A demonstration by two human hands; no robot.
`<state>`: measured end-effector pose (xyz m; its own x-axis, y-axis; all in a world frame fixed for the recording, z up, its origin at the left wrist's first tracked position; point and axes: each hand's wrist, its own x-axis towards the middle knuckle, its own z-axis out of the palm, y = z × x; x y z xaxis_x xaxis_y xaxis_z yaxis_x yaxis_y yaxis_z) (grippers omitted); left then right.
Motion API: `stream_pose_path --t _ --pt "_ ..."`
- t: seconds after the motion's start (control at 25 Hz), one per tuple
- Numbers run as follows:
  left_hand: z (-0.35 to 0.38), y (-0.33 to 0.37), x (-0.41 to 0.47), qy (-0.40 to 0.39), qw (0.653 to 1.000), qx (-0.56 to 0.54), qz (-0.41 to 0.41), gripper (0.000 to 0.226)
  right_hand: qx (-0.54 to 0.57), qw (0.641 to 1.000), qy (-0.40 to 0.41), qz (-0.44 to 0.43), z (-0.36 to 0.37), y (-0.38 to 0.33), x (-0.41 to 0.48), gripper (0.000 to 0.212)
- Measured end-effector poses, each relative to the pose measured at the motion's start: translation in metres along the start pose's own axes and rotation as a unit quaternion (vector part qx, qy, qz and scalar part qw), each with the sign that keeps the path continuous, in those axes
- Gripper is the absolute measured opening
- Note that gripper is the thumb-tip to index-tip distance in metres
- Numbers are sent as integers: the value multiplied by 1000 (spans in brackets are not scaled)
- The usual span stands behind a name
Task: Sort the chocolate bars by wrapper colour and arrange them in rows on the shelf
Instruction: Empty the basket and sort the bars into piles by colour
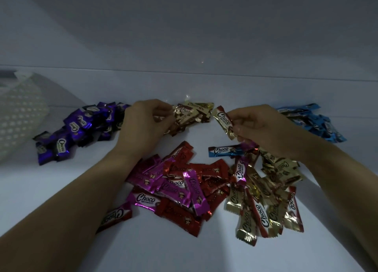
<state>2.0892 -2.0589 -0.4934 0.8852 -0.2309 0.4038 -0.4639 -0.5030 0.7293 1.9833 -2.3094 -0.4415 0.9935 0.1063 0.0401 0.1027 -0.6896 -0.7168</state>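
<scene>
A white shelf runs across the whole view and carries all the chocolate bars. Nearest the person lies the unsorted heap, with magenta wrappers on its left, red ones in the middle and gold ones on its right, many overlapping. At the far left edge sits a white perforated cover, partly out of view.

Three sorted groups lie along the back. The purple pile is on the left and the blue pile on the right. The smaller gold pile is between them, well apart from the blue.

The left hand reaches to the gold pile, its fingers curled and pinching a wrapper at the pile's left edge. The right hand hovers just right of that pile, its thumb and fingers pinching one gold bar by its lower end. The bar is tilted and clear of the shelf.

A single blue bar lies flat below the right hand, at the heap's back edge. A red bar is partly hidden by the left forearm.
</scene>
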Motion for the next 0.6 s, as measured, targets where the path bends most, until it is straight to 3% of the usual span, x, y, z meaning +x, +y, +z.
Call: stream_pose_path --t 0.2,0.32,0.6 --pt "-4 5 -3 6 1000 -7 25 19 -91 993 79 8 7 -10 71 17" --pt "-4 8 -7 -17 999 -18 35 17 -139 988 71 14 13 -9 103 12" --pt "-3 17 -14 -70 989 28 128 18 -160 977 136 -47 8 13 67 8"
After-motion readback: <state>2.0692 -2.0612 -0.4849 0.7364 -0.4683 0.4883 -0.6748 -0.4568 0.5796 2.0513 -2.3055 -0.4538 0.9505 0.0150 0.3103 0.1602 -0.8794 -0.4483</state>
